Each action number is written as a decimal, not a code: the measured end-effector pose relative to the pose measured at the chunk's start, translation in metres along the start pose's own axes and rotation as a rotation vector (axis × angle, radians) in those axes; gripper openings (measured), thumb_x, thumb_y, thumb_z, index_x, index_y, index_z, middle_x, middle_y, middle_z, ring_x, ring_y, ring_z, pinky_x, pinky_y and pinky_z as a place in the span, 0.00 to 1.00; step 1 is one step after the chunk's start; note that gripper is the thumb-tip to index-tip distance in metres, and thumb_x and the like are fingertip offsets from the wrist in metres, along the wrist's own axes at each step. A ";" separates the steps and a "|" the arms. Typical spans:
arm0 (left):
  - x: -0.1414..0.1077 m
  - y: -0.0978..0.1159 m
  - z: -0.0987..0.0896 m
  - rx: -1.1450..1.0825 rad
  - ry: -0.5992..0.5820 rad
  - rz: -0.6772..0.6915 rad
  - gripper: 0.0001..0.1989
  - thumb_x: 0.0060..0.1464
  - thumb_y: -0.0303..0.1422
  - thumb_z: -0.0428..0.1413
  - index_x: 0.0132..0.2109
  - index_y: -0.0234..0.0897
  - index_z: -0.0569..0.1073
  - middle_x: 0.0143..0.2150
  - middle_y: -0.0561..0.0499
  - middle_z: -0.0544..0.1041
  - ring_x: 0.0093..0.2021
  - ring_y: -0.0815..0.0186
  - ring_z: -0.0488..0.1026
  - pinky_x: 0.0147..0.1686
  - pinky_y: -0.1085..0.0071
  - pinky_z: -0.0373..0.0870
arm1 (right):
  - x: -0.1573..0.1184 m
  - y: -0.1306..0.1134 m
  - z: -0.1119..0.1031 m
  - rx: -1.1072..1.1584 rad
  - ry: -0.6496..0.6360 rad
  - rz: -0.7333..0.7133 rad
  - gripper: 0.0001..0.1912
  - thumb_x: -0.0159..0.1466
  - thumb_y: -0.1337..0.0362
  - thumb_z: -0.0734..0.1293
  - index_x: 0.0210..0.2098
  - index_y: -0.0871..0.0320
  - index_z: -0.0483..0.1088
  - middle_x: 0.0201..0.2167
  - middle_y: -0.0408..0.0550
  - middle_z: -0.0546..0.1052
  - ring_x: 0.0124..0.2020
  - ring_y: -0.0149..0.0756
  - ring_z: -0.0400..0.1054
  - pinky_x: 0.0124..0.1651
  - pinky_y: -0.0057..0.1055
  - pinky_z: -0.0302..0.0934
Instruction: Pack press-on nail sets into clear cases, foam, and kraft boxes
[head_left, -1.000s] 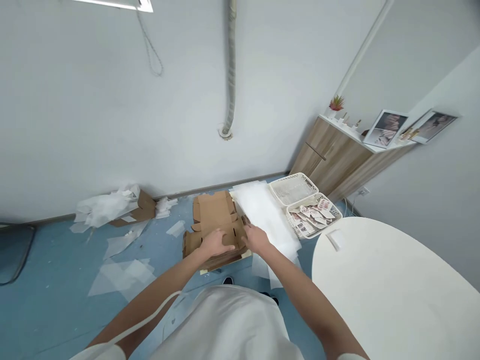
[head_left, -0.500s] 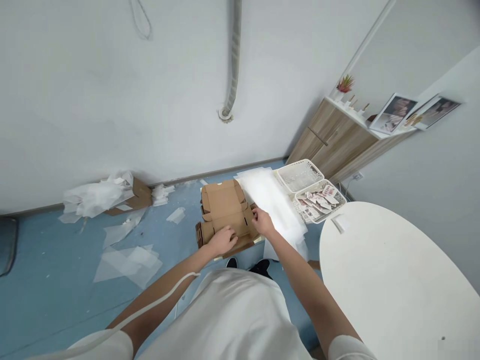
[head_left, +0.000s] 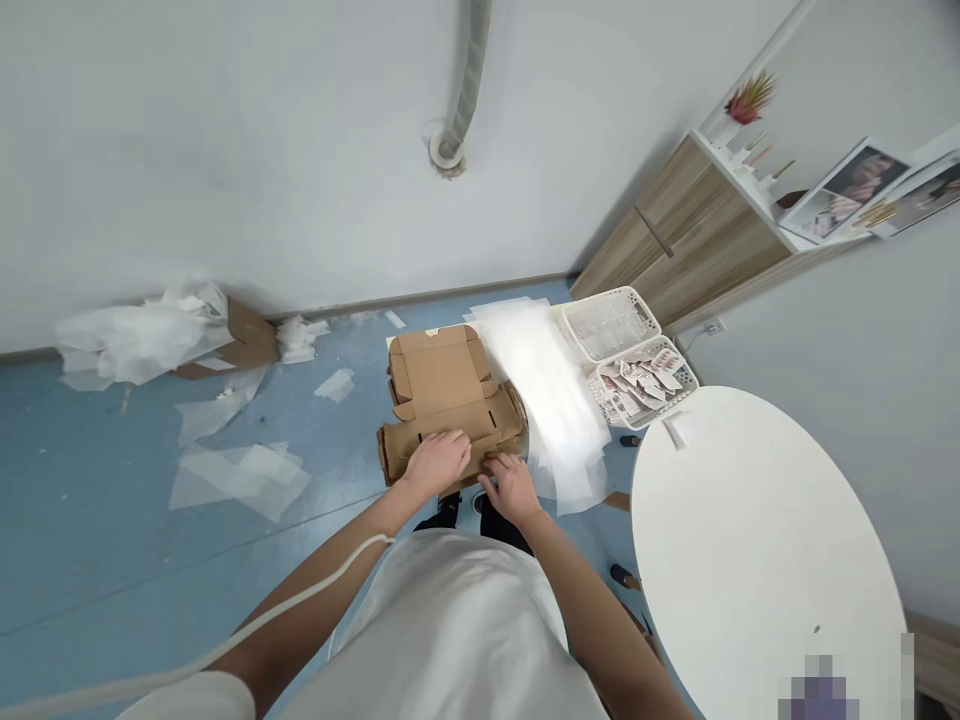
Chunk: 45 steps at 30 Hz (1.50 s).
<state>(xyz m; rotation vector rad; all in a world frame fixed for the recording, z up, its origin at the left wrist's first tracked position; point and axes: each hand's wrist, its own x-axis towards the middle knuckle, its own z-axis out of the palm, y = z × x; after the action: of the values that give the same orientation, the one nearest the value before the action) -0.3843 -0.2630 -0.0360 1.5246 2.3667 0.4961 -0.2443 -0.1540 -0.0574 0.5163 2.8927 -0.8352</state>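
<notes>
Fingers [head_left: 460, 447] touch brown, unfolded cardboard [head_left: 437, 370] with rounded flaps [head_left: 400, 376].

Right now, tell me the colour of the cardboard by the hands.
The cardboard is brown, seen best in the head view.

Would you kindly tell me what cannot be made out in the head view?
All in the head view:
Left hand: whether it grips or merely rests on the cardboard; its own back hides the palm.
Box: its contents, hidden by white sheets.
Cards: their print, too small to read.
Rightmost framed picture: one end, cut off by the right edge.
</notes>
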 end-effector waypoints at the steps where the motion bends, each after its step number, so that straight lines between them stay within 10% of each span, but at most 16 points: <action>1: -0.002 0.001 -0.003 0.006 0.039 0.006 0.13 0.56 0.29 0.41 0.31 0.35 0.68 0.30 0.48 0.71 0.32 0.64 0.69 0.34 0.67 0.62 | 0.003 0.002 0.000 0.049 0.007 0.029 0.14 0.59 0.57 0.60 0.42 0.57 0.68 0.43 0.53 0.71 0.45 0.44 0.63 0.47 0.42 0.55; 10: -0.021 0.013 -0.014 -0.068 0.216 0.103 0.09 0.52 0.26 0.45 0.31 0.35 0.69 0.32 0.49 0.73 0.32 0.67 0.69 0.34 0.69 0.63 | 0.011 0.019 -0.061 1.007 0.060 0.194 0.40 0.52 0.45 0.64 0.59 0.51 0.49 0.52 0.53 0.66 0.43 0.41 0.68 0.43 0.39 0.63; 21: -0.013 0.043 -0.009 -0.211 0.108 0.155 0.10 0.53 0.36 0.49 0.36 0.36 0.71 0.38 0.48 0.74 0.37 0.64 0.70 0.39 0.65 0.64 | 0.011 0.014 -0.070 0.697 0.340 0.392 0.28 0.55 0.67 0.58 0.56 0.51 0.59 0.50 0.43 0.70 0.46 0.40 0.66 0.45 0.38 0.64; 34: 0.037 0.074 -0.038 -0.218 0.391 -0.058 0.31 0.48 0.39 0.55 0.58 0.35 0.56 0.61 0.37 0.48 0.60 0.49 0.51 0.55 0.49 0.52 | -0.073 0.078 -0.100 0.770 0.641 0.386 0.25 0.57 0.62 0.59 0.54 0.53 0.61 0.52 0.46 0.68 0.53 0.42 0.61 0.52 0.39 0.58; 39: 0.056 0.113 -0.023 -0.427 0.148 -0.105 0.43 0.45 0.42 0.56 0.63 0.37 0.44 0.64 0.36 0.37 0.61 0.48 0.49 0.52 0.50 0.58 | -0.153 0.107 -0.110 0.968 0.904 0.544 0.28 0.57 0.53 0.61 0.55 0.54 0.59 0.50 0.50 0.69 0.44 0.41 0.66 0.37 0.34 0.64; 45: 0.076 0.192 0.036 -0.841 -0.450 -0.040 0.26 0.50 0.41 0.51 0.54 0.33 0.60 0.50 0.40 0.69 0.45 0.59 0.71 0.43 0.61 0.69 | -0.250 0.136 -0.109 1.043 1.185 0.701 0.26 0.59 0.51 0.59 0.55 0.52 0.59 0.52 0.50 0.67 0.44 0.39 0.66 0.34 0.31 0.64</action>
<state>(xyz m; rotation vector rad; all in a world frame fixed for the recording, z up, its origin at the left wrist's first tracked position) -0.2433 -0.1149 0.0109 1.0390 1.5301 0.8808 0.0383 -0.0622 0.0099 2.5973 2.1179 -2.3515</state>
